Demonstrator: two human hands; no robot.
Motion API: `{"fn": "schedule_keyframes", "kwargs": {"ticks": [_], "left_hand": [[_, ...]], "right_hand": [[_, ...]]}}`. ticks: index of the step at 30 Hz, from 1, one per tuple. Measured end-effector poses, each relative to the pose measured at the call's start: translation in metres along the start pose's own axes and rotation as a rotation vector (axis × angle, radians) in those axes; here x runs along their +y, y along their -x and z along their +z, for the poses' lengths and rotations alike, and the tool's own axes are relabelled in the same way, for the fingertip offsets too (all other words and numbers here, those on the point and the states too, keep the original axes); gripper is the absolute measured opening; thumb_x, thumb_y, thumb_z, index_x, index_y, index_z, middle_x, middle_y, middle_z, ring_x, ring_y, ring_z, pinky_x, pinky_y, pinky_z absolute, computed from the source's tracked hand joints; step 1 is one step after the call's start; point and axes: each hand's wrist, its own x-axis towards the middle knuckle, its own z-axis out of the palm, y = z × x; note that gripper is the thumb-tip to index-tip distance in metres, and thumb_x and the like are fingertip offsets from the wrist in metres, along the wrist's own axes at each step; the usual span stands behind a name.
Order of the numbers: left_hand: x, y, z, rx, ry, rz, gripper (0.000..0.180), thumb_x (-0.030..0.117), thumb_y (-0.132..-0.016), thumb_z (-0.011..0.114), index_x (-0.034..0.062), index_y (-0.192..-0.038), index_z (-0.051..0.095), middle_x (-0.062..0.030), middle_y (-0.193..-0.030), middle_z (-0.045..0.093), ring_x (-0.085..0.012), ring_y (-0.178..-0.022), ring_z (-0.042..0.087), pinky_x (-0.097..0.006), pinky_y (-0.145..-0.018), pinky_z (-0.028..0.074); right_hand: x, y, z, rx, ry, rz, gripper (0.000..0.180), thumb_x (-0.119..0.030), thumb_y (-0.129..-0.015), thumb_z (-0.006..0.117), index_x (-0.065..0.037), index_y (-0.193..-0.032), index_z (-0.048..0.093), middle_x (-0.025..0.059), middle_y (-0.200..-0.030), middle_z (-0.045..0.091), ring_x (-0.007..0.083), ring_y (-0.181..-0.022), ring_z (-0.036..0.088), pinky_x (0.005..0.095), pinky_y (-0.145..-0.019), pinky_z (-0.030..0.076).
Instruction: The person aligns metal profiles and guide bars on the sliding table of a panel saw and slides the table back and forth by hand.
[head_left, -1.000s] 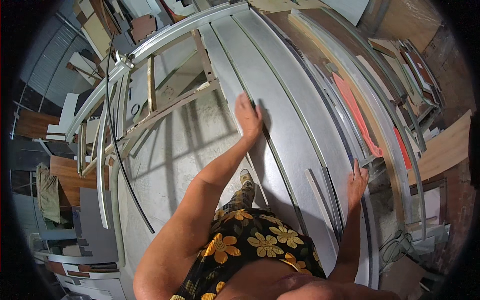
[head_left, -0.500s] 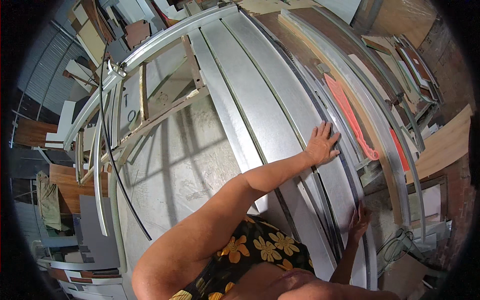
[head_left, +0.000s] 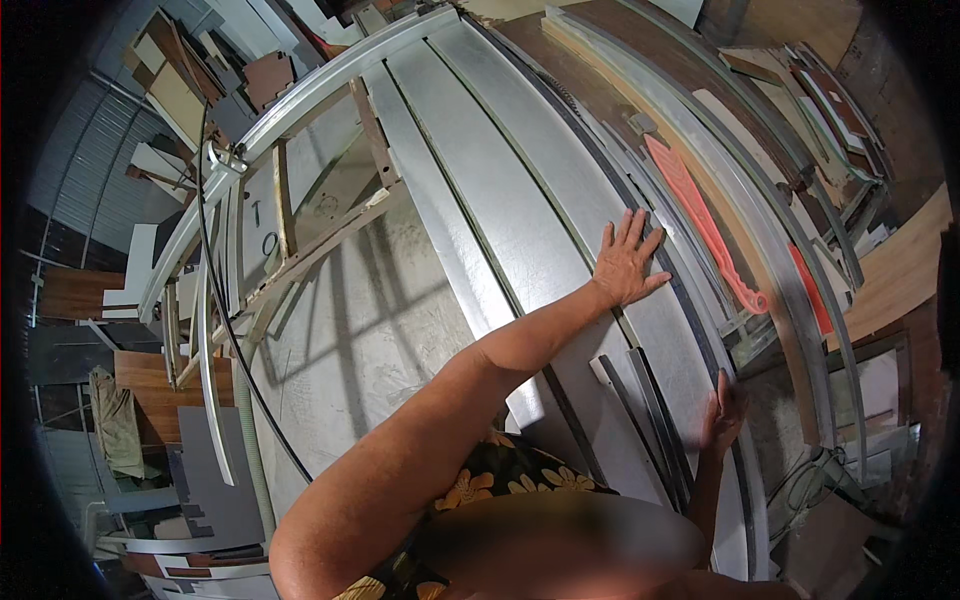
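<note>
A long pale metal machine table (head_left: 510,150) with dark grooves runs away in front of me. My left hand (head_left: 628,265) lies flat on its right-hand panel, fingers spread toward the dark edge strip (head_left: 690,310). Lower down, my right hand (head_left: 722,415) is at that same edge, in shade, with its fingers stretched forward. I see nothing held in either hand. Between my arms, a light bar (head_left: 622,395) and a dark bar (head_left: 660,410) lie lengthwise on the table.
An orange-red slotted plastic piece (head_left: 705,225) lies right of the table, beside long wooden and metal strips (head_left: 770,260). On the left stands an open metal frame (head_left: 330,240) with a black cable (head_left: 225,300) hanging past it. Board offcuts (head_left: 180,70) are stacked behind.
My left hand has slid a little farther away along the panel, still flat. My right hand has also moved slightly forward along the edge. The view has shifted slightly.
</note>
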Motion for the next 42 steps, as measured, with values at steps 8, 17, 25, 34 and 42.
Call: {"fn": "schedule_keyframes", "kwargs": {"ticks": [8,17,25,34,42], "left_hand": [[-0.03,-0.02,-0.005,0.018,-0.025,-0.031,0.082,0.069,-0.084,0.048,0.0141,-0.144,0.035,-0.0244,-0.154,0.018,-0.0422,-0.143,0.015,-0.059,-0.112,0.018],[-0.066,-0.048,-0.012,0.038,-0.038,-0.049,0.086,0.071,-0.08,0.051,0.014,-0.144,0.038,-0.0245,-0.153,0.02,-0.0407,-0.144,0.015,-0.053,-0.114,0.018],[-0.09,-0.065,-0.017,0.044,-0.038,-0.038,0.087,0.072,-0.081,0.049,0.0133,-0.144,0.036,-0.0275,-0.152,0.019,-0.0438,-0.143,0.015,-0.054,-0.114,0.019],[-0.125,-0.094,-0.027,0.018,-0.091,-0.044,0.09,0.074,-0.081,0.047,0.0132,-0.146,0.033,-0.0285,-0.152,0.019,-0.0451,-0.142,0.016,-0.054,-0.113,0.02],[-0.086,-0.074,-0.022,0.172,0.034,0.029,0.072,0.04,-0.086,0.059,0.0085,-0.146,0.032,-0.0267,-0.151,0.024,-0.0434,-0.141,0.021,-0.058,-0.112,0.02]], "right_hand": [[-0.013,-0.027,0.025,-0.076,0.156,-0.004,0.039,-0.013,-0.088,0.064,-0.013,-0.127,0.061,0.0102,-0.095,0.051,0.0292,-0.091,0.051,0.044,-0.081,0.044],[-0.029,-0.057,0.057,-0.064,-0.018,0.082,0.049,-0.004,-0.082,0.07,-0.019,-0.128,0.062,0.0075,-0.095,0.049,0.0256,-0.092,0.051,0.0397,-0.084,0.045],[-0.05,-0.084,0.067,-0.024,-0.013,0.008,0.048,-0.005,-0.081,0.07,-0.018,-0.127,0.063,0.0066,-0.094,0.048,0.024,-0.092,0.05,0.0398,-0.084,0.044],[-0.068,-0.121,0.09,0.042,0.049,-0.06,0.049,-0.008,-0.079,0.072,-0.018,-0.126,0.064,0.0056,-0.091,0.05,0.0237,-0.089,0.051,0.0401,-0.084,0.043],[-0.085,-0.151,0.113,0.062,0.054,-0.062,0.047,-0.01,-0.081,0.07,-0.019,-0.126,0.063,0.0067,-0.088,0.051,0.0251,-0.087,0.052,0.0409,-0.084,0.042]]}}
